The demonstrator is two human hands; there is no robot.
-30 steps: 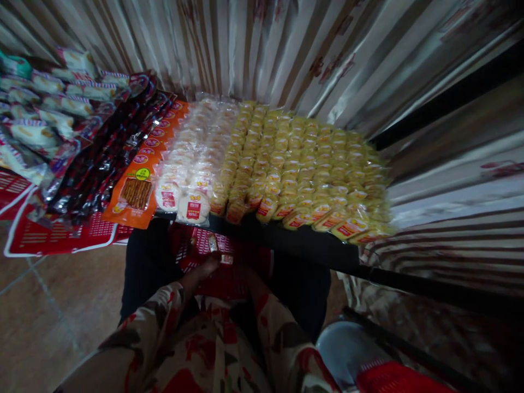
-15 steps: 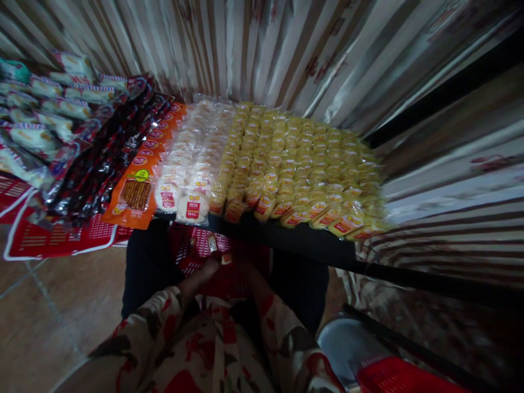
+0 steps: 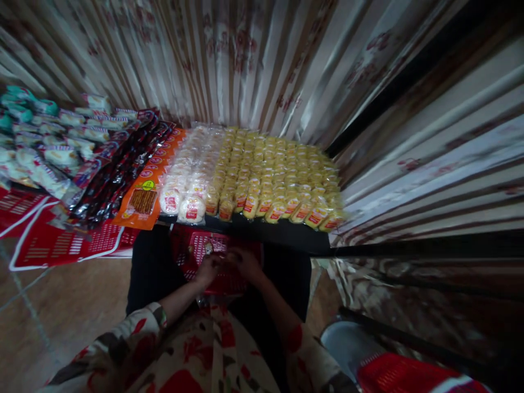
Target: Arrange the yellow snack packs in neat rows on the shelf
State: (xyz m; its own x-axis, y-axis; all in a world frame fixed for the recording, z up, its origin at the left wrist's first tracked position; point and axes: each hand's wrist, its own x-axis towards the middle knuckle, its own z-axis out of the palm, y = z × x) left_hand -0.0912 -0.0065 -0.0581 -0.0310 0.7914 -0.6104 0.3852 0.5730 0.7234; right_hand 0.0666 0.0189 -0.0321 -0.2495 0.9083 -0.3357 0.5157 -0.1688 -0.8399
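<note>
Both my hands meet low in my lap, inside the red basket. My left hand and right hand curl close together around a small snack packet; whether either grip has closed on it, I cannot tell in this dim light. I judge the packet light, soft and crinkly, its film slippery and its contents easily crushed; best taken by the sealed edges. Just above, on the dark surface, lie rows of yellow packets, white packets and orange packs.
</note>
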